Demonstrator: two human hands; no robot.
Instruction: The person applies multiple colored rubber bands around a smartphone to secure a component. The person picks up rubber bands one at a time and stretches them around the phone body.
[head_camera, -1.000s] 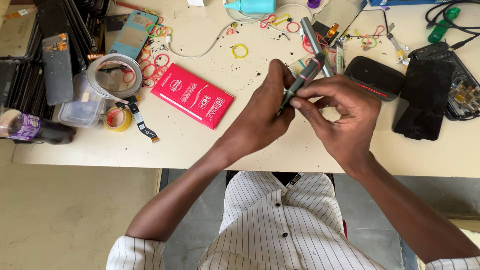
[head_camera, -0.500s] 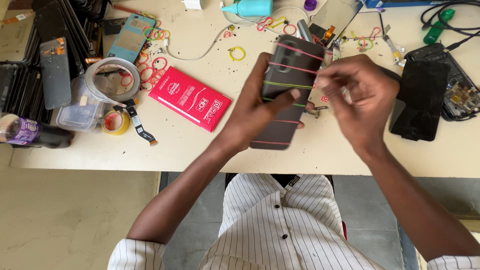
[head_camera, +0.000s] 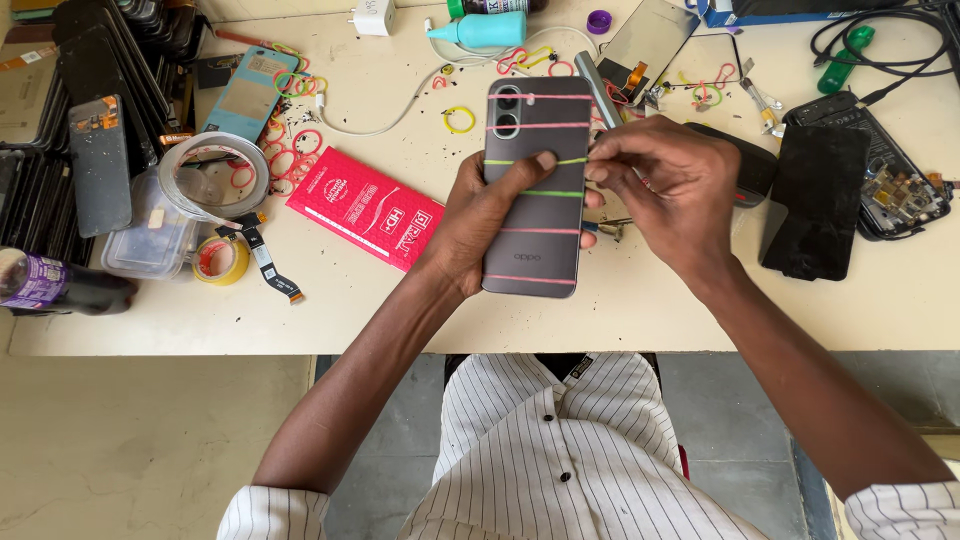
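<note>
A dark grey smartphone (head_camera: 545, 140) is held back-side up above the cream table (head_camera: 640, 310), with several pink, green and yellow rubber bands stretched across it. My left hand (head_camera: 480, 215) grips the phone from its left edge, thumb resting on the yellow band. At the phone's right edge, my right hand (head_camera: 665, 185) pinches that same band between its fingertips.
A red flat box (head_camera: 365, 208), tape rolls (head_camera: 213, 172), loose rubber bands (head_camera: 290, 160), a teal bottle (head_camera: 490, 30), white cable and stacked phone screens (head_camera: 60, 150) lie left. Dismantled phones (head_camera: 830, 195) and black cables (head_camera: 880, 40) lie right. A dark bottle (head_camera: 55, 285) lies at the left edge.
The phone turned from edge-on to flat, back facing me, and was raised a little. My right hand came to its right edge and pinched a band.
</note>
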